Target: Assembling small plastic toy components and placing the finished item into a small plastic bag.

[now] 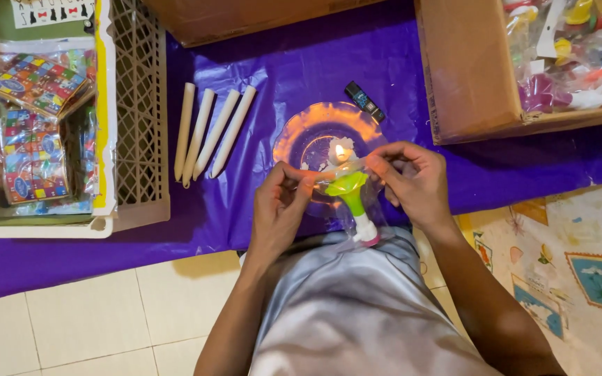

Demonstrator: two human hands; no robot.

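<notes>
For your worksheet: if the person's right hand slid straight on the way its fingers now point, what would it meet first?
The right hand points leftward, toward the left hand. First it would probably meet the clear bag pinched between them, with the green toy inside, then the left fingertips. The lit candle appears to lie just beyond that line, though depth is unclear.

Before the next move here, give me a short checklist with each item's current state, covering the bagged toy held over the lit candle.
1. Both hands on the bag: ok. The left hand and right hand pinch the top edge of the clear plastic bag.
2. Toy inside the bag: ok. The green and white toy sits in it, wide end up.
3. Candle flame lit: ok, burning on the round plate.
4. Fingers clear of the flame: cannot tell, they look close.
5. Bag edge sealed: cannot tell.
6. Spare candles clear of the flame: ok, lying on the purple sheet.
</notes>
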